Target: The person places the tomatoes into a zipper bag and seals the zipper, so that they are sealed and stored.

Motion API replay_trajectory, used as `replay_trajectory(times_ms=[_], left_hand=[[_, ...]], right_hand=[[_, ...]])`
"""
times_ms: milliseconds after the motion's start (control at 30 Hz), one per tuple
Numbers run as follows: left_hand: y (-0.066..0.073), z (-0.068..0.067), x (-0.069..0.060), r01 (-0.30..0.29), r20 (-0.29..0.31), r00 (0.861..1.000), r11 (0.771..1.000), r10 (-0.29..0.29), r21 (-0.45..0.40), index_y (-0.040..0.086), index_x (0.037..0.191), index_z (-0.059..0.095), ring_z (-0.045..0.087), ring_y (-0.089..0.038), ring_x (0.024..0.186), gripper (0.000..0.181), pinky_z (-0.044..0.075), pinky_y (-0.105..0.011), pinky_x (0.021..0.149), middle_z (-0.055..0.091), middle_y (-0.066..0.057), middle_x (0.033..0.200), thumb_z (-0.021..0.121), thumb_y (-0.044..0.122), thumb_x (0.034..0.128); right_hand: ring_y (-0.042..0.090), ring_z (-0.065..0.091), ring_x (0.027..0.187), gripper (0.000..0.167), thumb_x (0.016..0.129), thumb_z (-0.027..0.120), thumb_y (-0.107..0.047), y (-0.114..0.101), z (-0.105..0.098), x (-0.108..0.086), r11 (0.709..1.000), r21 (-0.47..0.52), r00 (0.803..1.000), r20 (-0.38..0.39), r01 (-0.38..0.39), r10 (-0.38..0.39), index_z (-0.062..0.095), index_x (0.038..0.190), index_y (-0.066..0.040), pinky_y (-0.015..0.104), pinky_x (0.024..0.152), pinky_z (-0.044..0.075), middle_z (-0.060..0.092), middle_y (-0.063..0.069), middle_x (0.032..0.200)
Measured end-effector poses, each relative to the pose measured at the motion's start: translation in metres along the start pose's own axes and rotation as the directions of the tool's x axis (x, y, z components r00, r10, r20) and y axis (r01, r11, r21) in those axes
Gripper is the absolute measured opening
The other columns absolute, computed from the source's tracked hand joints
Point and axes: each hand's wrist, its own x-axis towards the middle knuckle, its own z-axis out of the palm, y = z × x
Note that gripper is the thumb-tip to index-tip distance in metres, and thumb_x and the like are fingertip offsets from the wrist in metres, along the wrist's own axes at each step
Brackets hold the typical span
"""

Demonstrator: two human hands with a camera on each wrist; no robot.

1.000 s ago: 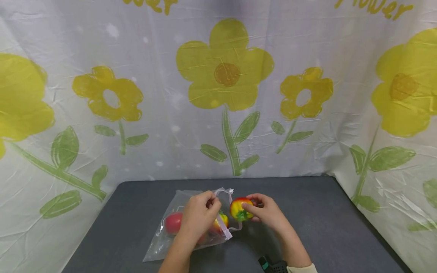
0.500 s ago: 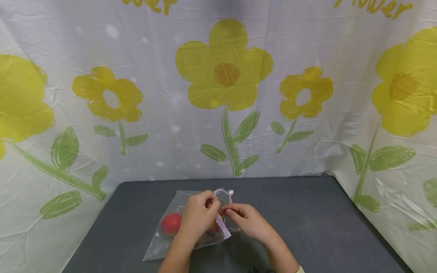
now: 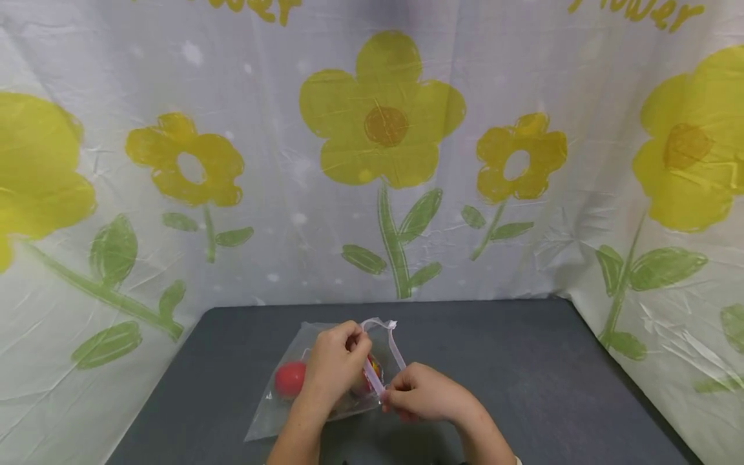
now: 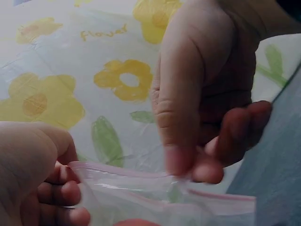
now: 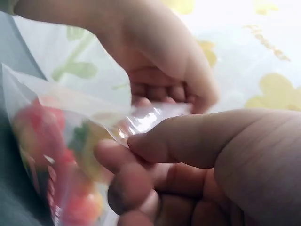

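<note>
A clear zip bag (image 3: 268, 414) with a pale pink closure strip lies on the dark table, its mouth toward the right. My left hand (image 3: 334, 361) pinches the far part of the bag's rim. My right hand (image 3: 427, 391) pinches the near corner of that rim between thumb and forefinger, as the right wrist view shows closely. Inside the bag are a round red item (image 3: 289, 379) and a red-and-yellow toy bell pepper (image 3: 376, 369), partly behind the strip. Through the plastic in the right wrist view, several red, yellow and green pieces (image 5: 83, 207) show blurred.
The dark grey tabletop (image 3: 523, 374) extends around the bag on both sides. A white curtain (image 3: 267, 226) printed with yellow flowers hangs behind the table and along both its sides.
My right hand carried a red-and-yellow toy bell pepper into the bag's mouth and let go of it. It then moved toward me and took the near corner of the rim. My left hand stayed put.
</note>
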Motion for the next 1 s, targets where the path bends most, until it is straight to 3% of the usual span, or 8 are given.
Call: replay_trajectory(times_ms=[200, 333, 400, 567, 633, 733, 933, 1000], left_hand=[[-0.001, -0.031, 0.020, 0.113, 0.190, 0.976, 0.993, -0.108, -0.016, 0.017, 0.081, 0.064, 0.049, -0.013, 0.063, 0.023, 0.045, -0.033, 0.061, 0.054, 0.004, 0.069, 0.063, 0.028, 0.1012], [-0.005, -0.037, 0.075, 0.031, 0.393, 0.915, 0.989, -0.087, 0.147, 0.010, 0.079, 0.060, 0.044, -0.017, 0.059, 0.030, 0.040, -0.035, 0.058, 0.051, -0.003, 0.067, 0.057, 0.028, 0.1034], [-0.013, -0.029, 0.104, -0.033, 0.557, 0.828, 0.985, -0.067, 0.169, 0.003, 0.091, 0.066, 0.057, -0.021, 0.070, 0.026, 0.048, -0.038, 0.065, 0.062, -0.008, 0.080, 0.054, 0.022, 0.1038], [-0.055, 0.005, 0.132, 0.044, 0.850, 0.523, 0.998, -0.059, 0.042, -0.004, 0.136, 0.060, 0.056, -0.029, 0.128, 0.041, 0.047, -0.044, 0.102, 0.060, -0.015, 0.138, 0.049, 0.007, 0.0989], [-0.068, 0.015, 0.129, 0.096, 0.874, 0.483, 0.995, -0.054, 0.008, -0.002, 0.133, 0.064, 0.057, -0.025, 0.123, 0.039, 0.048, -0.042, 0.100, 0.062, -0.013, 0.135, 0.050, 0.007, 0.0977], [-0.078, 0.017, 0.125, 0.126, 0.840, 0.542, 0.991, -0.033, -0.042, 0.000, 0.121, 0.072, 0.061, -0.017, 0.107, 0.030, 0.050, -0.036, 0.091, 0.068, -0.007, 0.122, 0.055, 0.009, 0.0986], [-0.070, -0.006, 0.131, 0.187, 0.619, 0.785, 0.957, -0.011, -0.221, 0.001, 0.106, 0.073, 0.058, -0.013, 0.087, 0.019, 0.047, -0.031, 0.077, 0.069, -0.001, 0.097, 0.064, 0.016, 0.0992], [-0.064, -0.017, 0.132, 0.194, 0.529, 0.848, 0.930, 0.000, -0.312, -0.001, 0.105, 0.069, 0.056, -0.015, 0.084, 0.016, 0.047, -0.030, 0.075, 0.065, -0.002, 0.093, 0.064, 0.014, 0.0999]], right_hand=[[0.005, 0.039, 0.046, 0.025, 0.093, 0.062, -0.012, -0.008, 0.008, 0.002, 1.000, -0.022, 0.999, -0.047, -0.012, 0.011, 0.075, 0.072, -0.008, 0.023, 0.047, 0.031, 0.050, -0.007, 0.050], [0.004, 0.039, 0.045, 0.027, 0.093, 0.064, -0.014, -0.012, 0.015, 0.005, 0.998, -0.063, 0.998, -0.059, -0.001, -0.003, 0.075, 0.069, -0.013, 0.022, 0.048, 0.032, 0.048, -0.008, 0.049], [0.004, 0.039, 0.045, 0.027, 0.094, 0.064, -0.016, -0.015, 0.017, 0.007, 0.997, -0.071, 0.999, -0.047, 0.009, -0.012, 0.075, 0.070, -0.011, 0.022, 0.048, 0.032, 0.049, -0.008, 0.049], [0.004, 0.047, 0.050, 0.025, 0.094, 0.065, -0.018, -0.018, 0.020, 0.007, 0.996, -0.088, 1.000, -0.010, -0.010, 0.010, 0.077, 0.074, -0.008, 0.022, 0.049, 0.034, 0.057, -0.008, 0.053], [0.005, 0.051, 0.053, 0.023, 0.093, 0.065, -0.017, -0.020, 0.019, 0.006, 0.995, -0.093, 1.000, 0.003, -0.026, 0.026, 0.077, 0.075, -0.009, 0.022, 0.051, 0.036, 0.060, -0.007, 0.056], [0.006, 0.057, 0.056, 0.022, 0.093, 0.064, -0.014, -0.022, 0.016, 0.004, 0.996, -0.090, 0.999, 0.019, -0.024, 0.026, 0.078, 0.076, -0.009, 0.022, 0.053, 0.040, 0.063, -0.006, 0.059], [0.003, 0.048, 0.050, 0.023, 0.096, 0.065, -0.018, -0.025, -0.009, -0.016, 0.992, -0.118, 0.993, -0.098, 0.051, -0.063, 0.076, 0.076, -0.014, 0.022, 0.047, 0.035, 0.063, -0.008, 0.061], [0.003, 0.046, 0.051, 0.023, 0.099, 0.065, -0.023, -0.028, -0.024, -0.029, 0.986, -0.158, 0.984, -0.160, 0.058, -0.084, 0.076, 0.078, -0.017, 0.023, 0.047, 0.036, 0.063, -0.009, 0.064]])
